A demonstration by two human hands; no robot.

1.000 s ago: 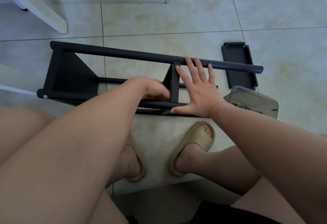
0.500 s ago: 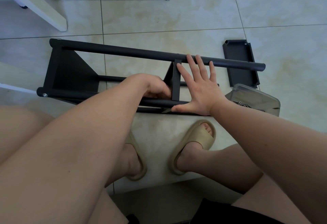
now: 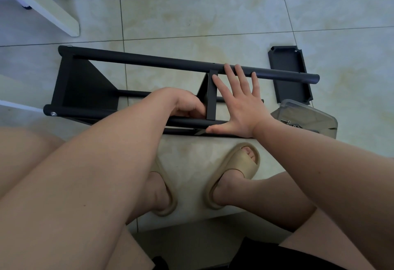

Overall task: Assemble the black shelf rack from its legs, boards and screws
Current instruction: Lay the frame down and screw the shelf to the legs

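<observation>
A pale tiled floor (image 3: 234, 20) is filling the view, with the black shelf rack (image 3: 89, 86) lying on its side across the centre. The right hand (image 3: 241, 110) is resting flat, fingers spread, fingertips (image 3: 228, 67) touching the far leg (image 3: 149, 61) and thumb on the near leg (image 3: 187, 123); the left hand (image 3: 183, 103) is curling against the middle board (image 3: 211, 99), its grip hidden. At 2 o'clock a loose board (image 3: 287, 73) is lying, a clear box (image 3: 309, 114) of screws (image 3: 293, 123) just beside it.
</observation>
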